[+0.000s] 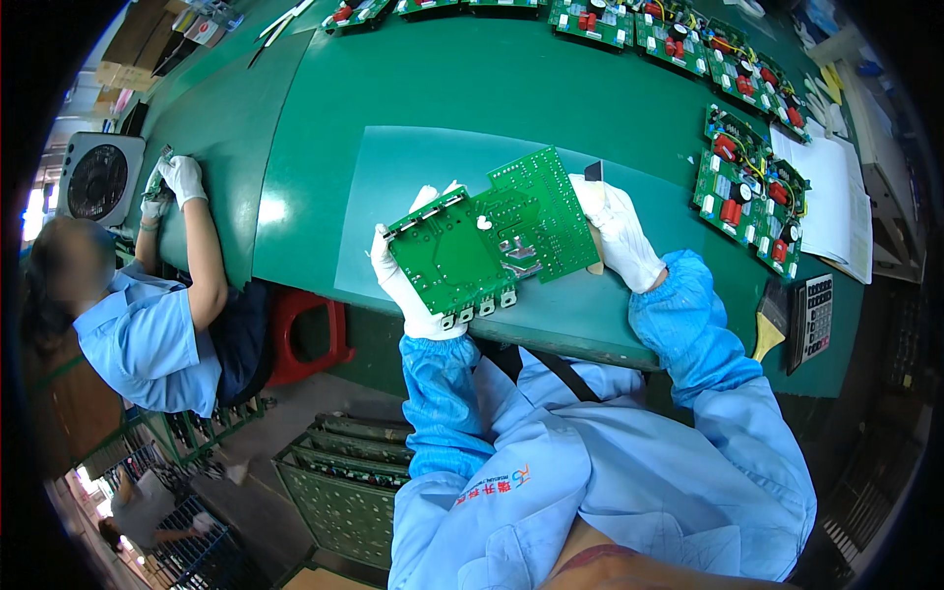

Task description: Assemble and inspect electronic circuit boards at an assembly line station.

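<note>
A green circuit board (492, 234) is tilted in front of me over the table, its solder side facing up and metal tabs along its lower edge. My left hand (405, 280), in a white glove, is closed on the board's left edge, with fingers partly hidden behind it. At the right edge, my white-gloved right hand (619, 231) grips the board too. A small dark flat piece (593, 171) sticks up by the right fingers, and a tan strip shows under that hand; I cannot make out what they belong to.
Finished-looking circuit boards (752, 192) with red parts stand at the right, several more along the far edge. A brush (771, 320) and calculator (815, 320) lie at the right front. A co-worker (147, 324) sits left, near a fan (98, 177) and red stool (305, 337).
</note>
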### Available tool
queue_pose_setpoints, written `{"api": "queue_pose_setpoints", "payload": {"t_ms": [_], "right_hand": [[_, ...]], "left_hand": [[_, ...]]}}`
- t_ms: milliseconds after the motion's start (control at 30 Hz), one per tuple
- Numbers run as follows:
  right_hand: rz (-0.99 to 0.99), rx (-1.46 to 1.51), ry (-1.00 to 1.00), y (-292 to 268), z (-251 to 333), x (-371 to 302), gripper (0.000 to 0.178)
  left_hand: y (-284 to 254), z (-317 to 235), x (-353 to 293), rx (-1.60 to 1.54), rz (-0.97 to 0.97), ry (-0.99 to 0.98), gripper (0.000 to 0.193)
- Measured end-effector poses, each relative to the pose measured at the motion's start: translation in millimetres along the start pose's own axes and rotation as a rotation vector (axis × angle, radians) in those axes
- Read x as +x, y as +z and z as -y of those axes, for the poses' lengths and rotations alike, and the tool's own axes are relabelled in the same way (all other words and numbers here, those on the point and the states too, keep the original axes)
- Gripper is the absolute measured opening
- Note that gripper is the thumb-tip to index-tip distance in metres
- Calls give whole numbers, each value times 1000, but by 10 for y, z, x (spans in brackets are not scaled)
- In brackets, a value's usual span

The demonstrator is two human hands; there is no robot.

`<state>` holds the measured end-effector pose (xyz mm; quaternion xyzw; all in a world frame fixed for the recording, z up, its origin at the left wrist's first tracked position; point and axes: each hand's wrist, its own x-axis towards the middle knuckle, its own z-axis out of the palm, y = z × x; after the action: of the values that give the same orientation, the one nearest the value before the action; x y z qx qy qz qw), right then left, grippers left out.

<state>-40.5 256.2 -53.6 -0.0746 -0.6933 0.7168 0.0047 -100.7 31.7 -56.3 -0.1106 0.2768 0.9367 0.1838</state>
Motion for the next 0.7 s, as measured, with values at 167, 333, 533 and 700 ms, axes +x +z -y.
{"api": "queue_pose_setpoints", "payload": {"t_ms": [167,333,533,700], "right_hand": [[62,248,177,-2,-86,21,50],[184,598,370,-10,-107,36,51],[108,805,347,143,-28,7,49],[139,757,430,191,70,-61,51]], "left_hand": [[-6,9,23,-31,6,20,72],[17,-2,11,-62,-2,49,72],[3,-42,-36,-177,142,126,56],[-26,-91,-152,-238,217,187,59]]}}
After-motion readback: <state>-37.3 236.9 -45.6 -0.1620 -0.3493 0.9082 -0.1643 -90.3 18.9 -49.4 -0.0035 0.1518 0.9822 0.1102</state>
